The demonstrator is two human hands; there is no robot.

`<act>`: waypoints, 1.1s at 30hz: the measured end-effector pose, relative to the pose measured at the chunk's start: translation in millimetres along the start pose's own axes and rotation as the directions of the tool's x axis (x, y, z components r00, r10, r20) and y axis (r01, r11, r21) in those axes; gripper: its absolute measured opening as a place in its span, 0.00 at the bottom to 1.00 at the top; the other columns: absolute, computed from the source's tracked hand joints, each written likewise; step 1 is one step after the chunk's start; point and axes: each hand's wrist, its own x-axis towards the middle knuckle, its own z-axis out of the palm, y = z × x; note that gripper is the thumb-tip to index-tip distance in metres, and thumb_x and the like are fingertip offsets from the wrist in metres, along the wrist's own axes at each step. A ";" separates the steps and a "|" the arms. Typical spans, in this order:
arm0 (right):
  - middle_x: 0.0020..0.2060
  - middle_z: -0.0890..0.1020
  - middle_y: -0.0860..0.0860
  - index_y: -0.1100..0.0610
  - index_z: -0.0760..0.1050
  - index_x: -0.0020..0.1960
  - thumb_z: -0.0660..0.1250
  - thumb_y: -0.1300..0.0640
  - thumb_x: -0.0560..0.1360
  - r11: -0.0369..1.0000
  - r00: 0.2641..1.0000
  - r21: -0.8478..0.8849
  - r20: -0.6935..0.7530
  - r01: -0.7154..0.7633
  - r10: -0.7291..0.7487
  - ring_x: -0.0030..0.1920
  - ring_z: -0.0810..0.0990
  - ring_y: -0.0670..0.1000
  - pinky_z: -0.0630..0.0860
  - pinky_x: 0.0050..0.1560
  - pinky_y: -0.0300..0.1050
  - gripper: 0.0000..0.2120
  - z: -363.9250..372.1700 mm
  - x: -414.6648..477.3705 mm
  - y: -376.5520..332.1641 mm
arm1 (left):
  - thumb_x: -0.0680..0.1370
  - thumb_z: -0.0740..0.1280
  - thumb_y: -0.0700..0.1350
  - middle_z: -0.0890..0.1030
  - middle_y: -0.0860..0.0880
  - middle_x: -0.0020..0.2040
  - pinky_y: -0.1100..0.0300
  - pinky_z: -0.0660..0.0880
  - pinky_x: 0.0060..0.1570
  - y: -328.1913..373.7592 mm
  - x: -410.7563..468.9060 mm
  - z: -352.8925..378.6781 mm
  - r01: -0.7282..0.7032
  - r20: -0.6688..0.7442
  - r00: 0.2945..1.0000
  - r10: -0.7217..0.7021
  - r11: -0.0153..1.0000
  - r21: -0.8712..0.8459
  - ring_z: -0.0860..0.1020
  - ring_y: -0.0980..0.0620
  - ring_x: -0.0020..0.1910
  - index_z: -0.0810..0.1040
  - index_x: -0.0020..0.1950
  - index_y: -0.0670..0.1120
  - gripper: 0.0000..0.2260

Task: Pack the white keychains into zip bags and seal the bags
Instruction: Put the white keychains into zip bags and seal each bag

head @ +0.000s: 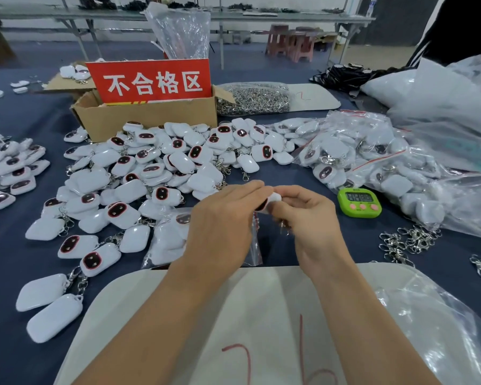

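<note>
Both hands meet at the centre of the frame. The left hand (222, 218) and right hand (313, 215) each grip one white keychain (275, 198) above a clear zip bag (255, 245) that hangs below them. On the blue bench (17, 259), loose keychains (150, 176) spread left of centre. A cardboard box (147, 118) stands behind them, and a green timer (359, 202) sits to the right.

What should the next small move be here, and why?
Probably slide the keychain down into the bag. The left hand and right hand both pinch it at what looks like the bag's mouth, with the clear plastic hanging below.
</note>
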 end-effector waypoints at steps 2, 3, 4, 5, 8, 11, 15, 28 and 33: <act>0.40 0.87 0.56 0.56 0.87 0.47 0.71 0.69 0.75 0.993 0.998 0.101 0.016 -0.058 0.057 0.36 0.78 0.50 0.75 0.38 0.41 0.10 -2.3 2.6 -0.9 | 0.72 0.73 0.36 0.85 0.50 0.61 0.60 0.72 0.58 -2.5 1.1 0.0 0.054 0.082 0.995 -0.054 0.999 0.005 0.83 0.48 0.57 0.84 0.64 0.46 0.20; 0.40 0.86 0.57 0.57 0.87 0.49 0.70 0.68 0.77 0.984 0.997 0.159 0.022 -0.080 0.077 0.35 0.78 0.50 0.75 0.36 0.40 0.09 -2.9 4.4 -1.9 | 0.73 0.74 0.40 0.84 0.51 0.62 0.63 0.68 0.60 -2.6 1.6 -0.3 0.107 0.127 0.987 -0.104 0.994 -0.016 0.81 0.50 0.59 0.83 0.66 0.47 0.20; 0.39 0.85 0.57 0.58 0.86 0.52 0.69 0.67 0.79 0.975 0.996 0.202 0.021 -0.091 0.089 0.34 0.79 0.50 0.76 0.35 0.39 0.08 -3.0 6.1 -3.2 | 0.76 0.73 0.45 0.84 0.52 0.62 0.68 0.64 0.61 -1.0 2.3 -1.4 0.170 0.160 0.974 -0.158 0.983 -0.065 0.80 0.53 0.60 0.82 0.66 0.49 0.18; 0.38 0.85 0.57 0.60 0.85 0.53 0.68 0.65 0.80 0.971 0.996 0.221 0.018 -0.091 0.089 0.32 0.79 0.50 0.76 0.33 0.39 0.08 -2.2 8.0 -4.5 | 0.78 0.70 0.49 0.84 0.54 0.61 0.72 0.62 0.60 1.1 3.8 -3.1 0.235 0.174 0.962 -0.210 0.962 -0.139 0.78 0.56 0.59 0.82 0.66 0.50 0.16; 0.36 0.84 0.56 0.61 0.86 0.49 0.67 0.58 0.82 0.987 0.997 0.151 0.059 -0.062 0.054 0.32 0.78 0.49 0.74 0.32 0.39 0.10 1.8 12.2 -5.3 | 0.84 0.63 0.53 0.84 0.59 0.43 0.67 0.71 0.48 3.0 8.4 -4.6 0.341 0.144 0.939 -0.312 0.893 -0.294 0.79 0.57 0.45 0.85 0.57 0.53 0.11; 0.33 0.82 0.54 0.60 0.86 0.44 0.69 0.59 0.81 0.999 0.986 -0.040 0.164 0.001 0.005 0.31 0.77 0.48 0.72 0.30 0.38 0.10 3.8 8.2 -6.2 | 0.84 0.63 0.55 0.78 0.56 0.30 0.53 0.75 0.41 -5.1 8.5 -8.7 0.471 0.140 0.882 -0.450 0.832 -0.294 0.79 0.55 0.32 0.87 0.50 0.53 0.14; 0.29 0.81 0.54 0.56 0.83 0.34 0.71 0.61 0.76 0.968 0.999 -0.251 0.025 0.028 -0.022 0.28 0.75 0.49 0.70 0.29 0.40 0.12 2.1 1.7 2.4 | 0.79 0.69 0.55 0.85 0.57 0.38 0.51 0.79 0.49 -8.0 7.6 -9.9 0.593 0.106 0.805 -0.584 0.786 -0.174 0.82 0.53 0.40 0.87 0.51 0.57 0.07; 0.25 0.76 0.49 0.60 0.80 0.32 0.76 0.59 0.70 0.939 0.999 -0.341 -0.013 -0.036 0.034 0.26 0.68 0.46 0.67 0.29 0.37 0.10 0.6 3.9 -0.3 | 0.77 0.65 0.49 0.83 0.53 0.50 0.51 0.77 0.53 -0.7 15.3 -12.0 0.572 0.334 0.772 -0.541 0.820 0.004 0.80 0.50 0.53 0.69 0.76 0.58 0.27; 0.26 0.82 0.45 0.48 0.83 0.32 0.71 0.61 0.75 0.823 0.981 -0.562 0.189 0.078 0.036 0.28 0.73 0.43 0.71 0.31 0.36 0.15 16.5 -1.8 6.1 | 0.76 0.65 0.41 0.76 0.57 0.34 0.74 0.68 0.43 -1.7 17.8 -10.1 0.534 0.353 0.825 -0.442 0.815 -0.227 0.74 0.72 0.40 0.74 0.73 0.58 0.25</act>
